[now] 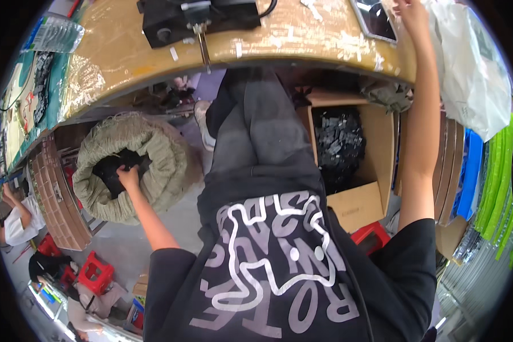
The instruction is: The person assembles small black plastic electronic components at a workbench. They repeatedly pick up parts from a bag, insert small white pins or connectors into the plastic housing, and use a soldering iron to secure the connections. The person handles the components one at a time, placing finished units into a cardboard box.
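My left hand point(129, 176) reaches down into the mouth of a woven sack point(165, 154) at the left, among dark pieces point(105, 169). Its thumb and finger are curled in; whatever lies between them blends into the black. Up at the top right, my right hand point(409, 11) is over the table's far right part, fingers bent together, partly cut off by the picture's edge. Beside it lies a flat phone-like device point(375, 21) with a dark screen and pale frame. I cannot make out what the right fingers hold.
A black machine with a metal rod point(198, 28) stands on the tape-covered table point(302, 43). An open cardboard box point(377, 154) of black pieces sits right of my legs. A white plastic bag point(467, 74) hangs far right. Red stools point(96, 272) and other people are lower left.
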Tool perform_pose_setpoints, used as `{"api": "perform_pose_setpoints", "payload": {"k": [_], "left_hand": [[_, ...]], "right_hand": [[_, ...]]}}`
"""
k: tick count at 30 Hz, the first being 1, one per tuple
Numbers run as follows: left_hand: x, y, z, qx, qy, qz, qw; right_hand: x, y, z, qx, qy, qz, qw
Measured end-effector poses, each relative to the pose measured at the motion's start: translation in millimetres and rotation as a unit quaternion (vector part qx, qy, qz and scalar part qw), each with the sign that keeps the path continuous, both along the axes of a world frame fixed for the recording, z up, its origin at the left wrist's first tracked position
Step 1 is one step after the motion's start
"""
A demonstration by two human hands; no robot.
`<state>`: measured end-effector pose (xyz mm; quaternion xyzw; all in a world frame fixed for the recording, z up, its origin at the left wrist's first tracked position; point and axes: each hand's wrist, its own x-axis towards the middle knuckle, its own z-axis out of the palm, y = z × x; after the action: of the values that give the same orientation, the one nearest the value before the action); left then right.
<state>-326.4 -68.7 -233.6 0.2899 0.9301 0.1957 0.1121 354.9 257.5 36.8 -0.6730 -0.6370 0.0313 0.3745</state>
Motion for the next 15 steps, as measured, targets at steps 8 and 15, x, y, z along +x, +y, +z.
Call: {"api": "perform_pose_setpoints", "payload": {"k": [8, 15], "left_hand": [[43, 7, 73, -0.017, 0.124, -0.037, 0.992], [72, 6, 136, 0.159, 0.208, 0.039, 0.964]], "right_hand": [[-30, -104, 50, 0.044, 0.155, 0.004, 0.987], [-71, -177, 34, 0.072, 0.315, 0.018, 0.946]]}}
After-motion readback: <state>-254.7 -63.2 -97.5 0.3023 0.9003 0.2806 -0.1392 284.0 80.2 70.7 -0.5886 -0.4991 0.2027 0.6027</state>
